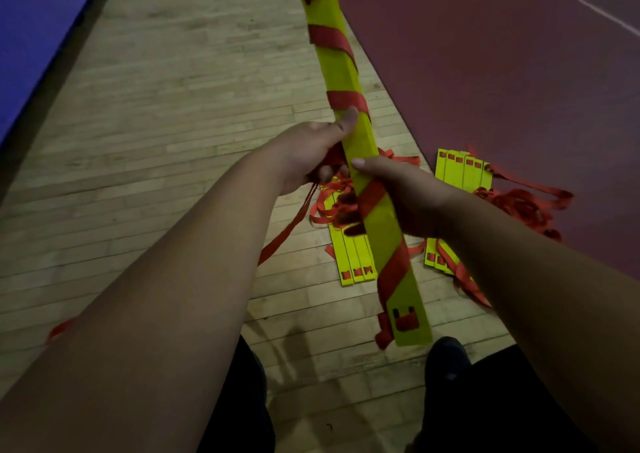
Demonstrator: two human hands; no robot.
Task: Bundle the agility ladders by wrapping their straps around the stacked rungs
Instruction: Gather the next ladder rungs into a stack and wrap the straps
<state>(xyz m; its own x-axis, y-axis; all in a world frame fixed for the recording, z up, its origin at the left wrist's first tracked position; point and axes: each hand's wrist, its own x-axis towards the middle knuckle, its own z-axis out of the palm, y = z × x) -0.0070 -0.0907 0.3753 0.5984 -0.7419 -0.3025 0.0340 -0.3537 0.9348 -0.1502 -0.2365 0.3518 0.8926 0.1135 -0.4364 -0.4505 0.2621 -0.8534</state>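
A stack of yellow ladder rungs (pixel 341 71) is held above the floor, pointing away from me, with red strap (pixel 346 100) wound around it in several slanted turns. My left hand (pixel 311 147) grips the stack near its middle from the left and also holds bunched red strap, whose loose end (pixel 287 230) hangs down toward the floor. My right hand (pixel 408 196) grips the stack from the right, a little nearer to me, thumb on top.
Two more piles of yellow rungs lie on the wooden floor below, one (pixel 353 262) under the held stack and one (pixel 462 175) to the right, each with tangled red straps (pixel 519 206). A dark red mat (pixel 502 71) lies right, a blue mat (pixel 31 19) far left.
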